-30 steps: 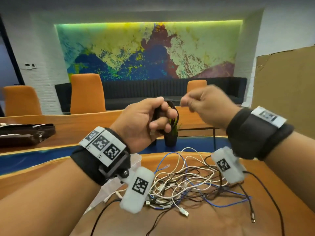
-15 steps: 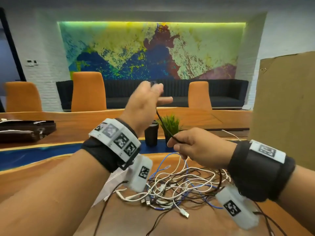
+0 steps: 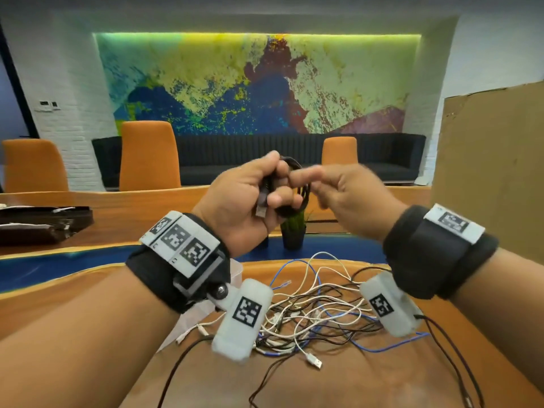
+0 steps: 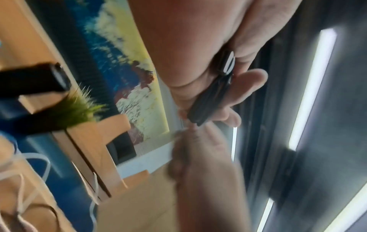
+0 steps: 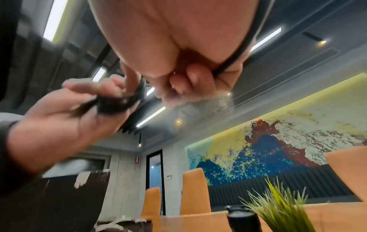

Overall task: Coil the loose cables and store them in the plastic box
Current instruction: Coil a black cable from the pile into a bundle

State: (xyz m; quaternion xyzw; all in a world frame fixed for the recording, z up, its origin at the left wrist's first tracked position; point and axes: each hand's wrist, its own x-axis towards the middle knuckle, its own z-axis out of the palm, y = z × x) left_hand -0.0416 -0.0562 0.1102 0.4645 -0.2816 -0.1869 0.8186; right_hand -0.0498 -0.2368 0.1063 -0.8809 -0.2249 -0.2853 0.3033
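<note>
Both hands (image 3: pixel 244 201) (image 3: pixel 350 198) grip one black cable (image 3: pixel 297 187) above tangled cables (image 3: pixel 309 313) beside potted plant (image 3: pixel 293 231).

Cable tangle (image 3: pixel 312 307) — perhaps masking box (image 3: pixel 237 270)

A small potted plant (image 3: pixel 293 231) with spiky green leaves stands in a black pot on the blue strip of the wooden bench (image 3: pixel 338 378). Just left of the plant, a black cup (image 5: pixel 243 219) shows in the right wrist view. Far to the plant's left lies a dark brown case (image 3: pixel 44 223). Behind the plant stand orange chairs (image 3: pixel 148 156), behind them a dark sofa (image 3: pixel 382 156), and above that a colourful abstract mural (image 3: pixel 256 83). Right of the plant rises a cardboard sheet (image 3: pixel 494 172).
</note>
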